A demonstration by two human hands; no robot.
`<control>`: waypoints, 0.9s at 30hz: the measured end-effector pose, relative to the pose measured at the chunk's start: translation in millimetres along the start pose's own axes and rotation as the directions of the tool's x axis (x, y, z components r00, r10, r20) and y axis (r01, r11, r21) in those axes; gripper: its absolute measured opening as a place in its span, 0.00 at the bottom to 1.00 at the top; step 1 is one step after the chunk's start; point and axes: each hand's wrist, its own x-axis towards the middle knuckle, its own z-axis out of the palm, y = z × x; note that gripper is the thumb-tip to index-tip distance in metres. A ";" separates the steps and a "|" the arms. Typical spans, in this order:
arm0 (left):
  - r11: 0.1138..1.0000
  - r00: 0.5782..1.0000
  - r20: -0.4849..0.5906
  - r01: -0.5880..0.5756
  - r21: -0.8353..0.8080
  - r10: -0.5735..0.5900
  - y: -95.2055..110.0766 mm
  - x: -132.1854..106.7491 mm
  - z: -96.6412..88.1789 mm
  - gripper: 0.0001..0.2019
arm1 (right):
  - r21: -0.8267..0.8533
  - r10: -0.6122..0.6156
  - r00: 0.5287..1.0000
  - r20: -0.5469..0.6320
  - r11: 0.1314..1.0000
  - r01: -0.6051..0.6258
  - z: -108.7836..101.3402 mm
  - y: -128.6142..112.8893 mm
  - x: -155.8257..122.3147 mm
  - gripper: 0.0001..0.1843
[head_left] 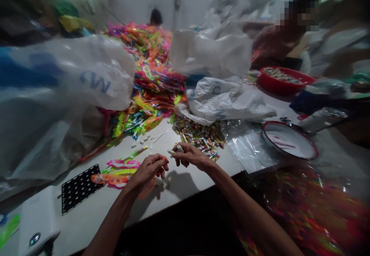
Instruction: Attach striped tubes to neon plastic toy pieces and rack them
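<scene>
Pinching a small pale tube [172, 152], the right hand [192, 156] covers most of it. The left hand [146, 171], just beside it, is closed on a blurred orange strip [147, 189]. Beyond the right hand a pile of tubes [202, 135] lies partly under a white bag [225, 100].

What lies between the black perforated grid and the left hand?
Head view: flat pink, orange and green plastic pieces lie on the table between grid and left hand.
</scene>
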 end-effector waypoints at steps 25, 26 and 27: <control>0.959 0.981 0.187 0.003 0.284 -0.059 -29.7 -17.0 6.6 0.21 | -0.552 -0.022 0.991 0.131 0.829 0.091 13.0 -23.9 -33.4 0.10; 0.959 0.977 0.204 -0.004 0.285 -0.056 -32.1 -17.1 4.8 0.21 | -0.561 -0.013 0.992 0.125 0.824 0.081 16.5 -23.3 -34.5 0.10; 0.954 0.974 0.221 -0.010 0.299 -0.059 -32.9 -18.1 2.4 0.22 | -0.565 -0.007 0.994 0.112 0.822 0.070 20.5 -21.7 -34.9 0.09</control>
